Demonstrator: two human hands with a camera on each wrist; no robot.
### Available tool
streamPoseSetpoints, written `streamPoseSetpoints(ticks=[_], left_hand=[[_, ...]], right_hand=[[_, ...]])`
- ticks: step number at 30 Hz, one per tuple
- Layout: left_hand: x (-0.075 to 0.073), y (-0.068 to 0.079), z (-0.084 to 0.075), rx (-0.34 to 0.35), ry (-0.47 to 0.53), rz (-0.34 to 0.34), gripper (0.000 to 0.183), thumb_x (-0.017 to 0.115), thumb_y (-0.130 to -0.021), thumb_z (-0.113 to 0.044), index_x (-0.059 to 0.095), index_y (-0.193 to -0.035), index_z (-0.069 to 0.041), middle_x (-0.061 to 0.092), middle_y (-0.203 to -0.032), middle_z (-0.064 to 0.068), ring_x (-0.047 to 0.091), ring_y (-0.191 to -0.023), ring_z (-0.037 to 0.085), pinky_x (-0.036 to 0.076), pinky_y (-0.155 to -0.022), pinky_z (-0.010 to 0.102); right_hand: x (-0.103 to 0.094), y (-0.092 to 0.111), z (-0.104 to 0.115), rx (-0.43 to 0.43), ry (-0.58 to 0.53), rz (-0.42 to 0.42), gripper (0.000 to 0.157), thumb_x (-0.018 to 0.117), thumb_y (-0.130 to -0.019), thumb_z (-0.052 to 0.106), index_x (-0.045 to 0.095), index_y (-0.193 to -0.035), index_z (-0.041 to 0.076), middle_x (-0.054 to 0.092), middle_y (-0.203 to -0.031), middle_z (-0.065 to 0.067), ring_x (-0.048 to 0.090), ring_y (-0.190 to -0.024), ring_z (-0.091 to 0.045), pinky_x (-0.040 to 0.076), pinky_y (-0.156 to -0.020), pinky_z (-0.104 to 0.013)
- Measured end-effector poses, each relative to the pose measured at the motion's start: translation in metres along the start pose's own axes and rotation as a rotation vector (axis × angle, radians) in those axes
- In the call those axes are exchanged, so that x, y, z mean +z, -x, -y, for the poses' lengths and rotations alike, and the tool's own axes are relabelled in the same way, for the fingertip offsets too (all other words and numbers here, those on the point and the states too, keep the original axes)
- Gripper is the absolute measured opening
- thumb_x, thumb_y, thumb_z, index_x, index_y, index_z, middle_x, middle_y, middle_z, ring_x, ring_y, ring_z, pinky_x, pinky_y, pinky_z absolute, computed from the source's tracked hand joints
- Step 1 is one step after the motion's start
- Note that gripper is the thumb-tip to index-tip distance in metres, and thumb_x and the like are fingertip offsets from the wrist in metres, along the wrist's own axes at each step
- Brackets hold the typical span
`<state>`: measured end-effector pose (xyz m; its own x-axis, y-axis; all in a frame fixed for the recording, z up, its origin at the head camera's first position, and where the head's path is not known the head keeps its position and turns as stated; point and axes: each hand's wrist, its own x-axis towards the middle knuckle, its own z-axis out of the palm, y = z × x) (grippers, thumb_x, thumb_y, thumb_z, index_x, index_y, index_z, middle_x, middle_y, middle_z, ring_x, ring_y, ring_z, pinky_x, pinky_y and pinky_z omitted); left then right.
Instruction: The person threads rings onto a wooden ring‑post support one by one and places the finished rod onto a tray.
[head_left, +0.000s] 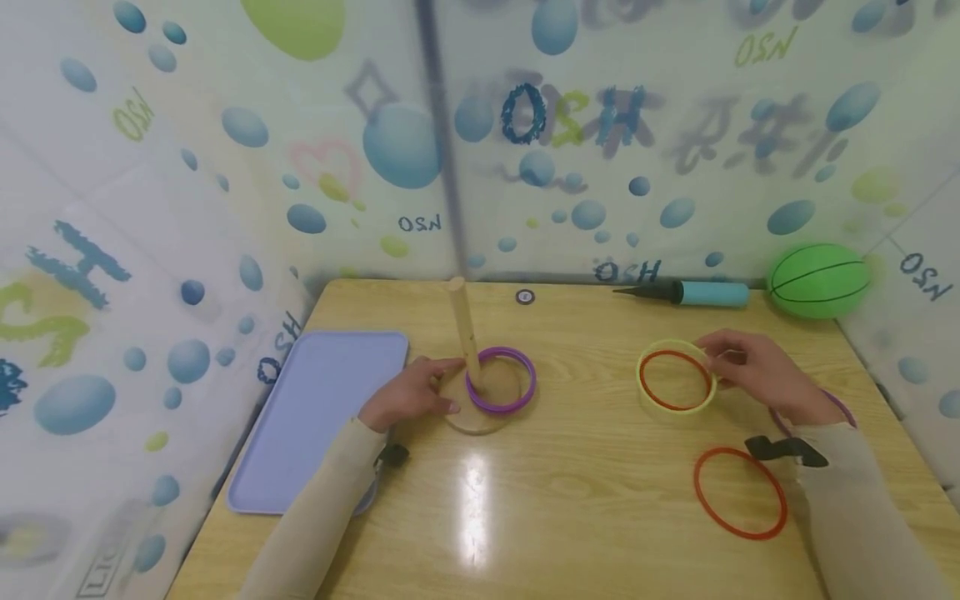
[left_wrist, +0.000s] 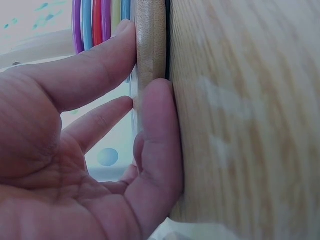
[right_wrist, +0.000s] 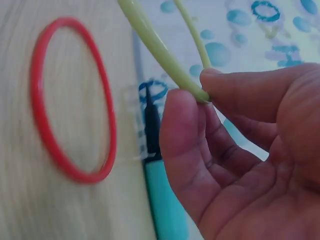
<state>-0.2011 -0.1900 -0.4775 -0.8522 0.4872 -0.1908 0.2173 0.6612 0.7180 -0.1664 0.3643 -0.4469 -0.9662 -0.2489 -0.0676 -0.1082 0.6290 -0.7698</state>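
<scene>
Now our right grip (head_left: 753, 367) pinches the yellow ring (right_wrist: 159, 47) well right of the wooden stand (head_left: 466, 333), our left grip (head_left: 408, 389) spread wide against that stand's base, and we'd do best keeping the ring level, the base steady.

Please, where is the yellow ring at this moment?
In the head view, the yellow ring is right of centre, below the blue pump, pinched by the right hand.

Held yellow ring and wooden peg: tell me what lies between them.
The head view shows part of the round base, the right side of the purple ring, then bare tabletop up to the yellow ring.
</scene>
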Motion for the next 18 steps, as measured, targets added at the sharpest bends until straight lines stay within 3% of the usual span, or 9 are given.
streamPoseSetpoints(ticks=[4,7,11,18], left_hand=[[0.000,-0.001,0.001,0.001,-0.012,-0.003,0.084,0.091,-0.082,-0.020,0.053,-0.156,-0.008,0.065,-0.138,0.030,0.066,-0.093,0.025,0.054,-0.080,0.033],[0.001,-0.002,0.002,0.000,-0.027,-0.005,0.084,0.091,-0.082,-0.021,0.053,-0.156,-0.010,0.064,-0.140,0.029,0.067,-0.104,0.026,0.055,-0.085,0.035],[0.001,-0.001,0.001,-0.012,-0.029,-0.004,0.084,0.091,-0.082,-0.022,0.053,-0.156,-0.011,0.064,-0.141,0.029,0.066,-0.105,0.028,0.055,-0.087,0.036],[0.000,0.000,0.000,-0.011,-0.011,-0.005,0.084,0.091,-0.082,-0.021,0.052,-0.156,-0.011,0.063,-0.142,0.029,0.063,-0.094,0.023,0.053,-0.081,0.033]], right_hand=[[0.002,-0.001,0.015,0.018,-0.053,0.008,0.034,0.062,-0.108,0.016,0.061,-0.136,-0.002,0.067,-0.121,-0.020,0.071,-0.098,-0.004,0.064,-0.077,-0.033],[0.003,-0.001,0.028,0.005,-0.110,-0.007,0.034,0.064,-0.107,0.016,0.060,-0.135,-0.002,0.070,-0.115,-0.007,0.071,-0.097,-0.004,0.064,-0.076,-0.035],[0.006,-0.001,0.045,-0.034,-0.166,-0.037,0.032,0.065,-0.106,0.015,0.060,-0.134,-0.001,0.070,-0.108,0.010,0.071,-0.093,-0.005,0.064,-0.075,-0.035],[0.012,-0.002,0.073,-0.099,-0.210,-0.071,0.035,0.064,-0.107,0.019,0.059,-0.136,0.000,0.067,-0.109,0.002,0.074,-0.091,-0.008,0.065,-0.075,-0.033]])
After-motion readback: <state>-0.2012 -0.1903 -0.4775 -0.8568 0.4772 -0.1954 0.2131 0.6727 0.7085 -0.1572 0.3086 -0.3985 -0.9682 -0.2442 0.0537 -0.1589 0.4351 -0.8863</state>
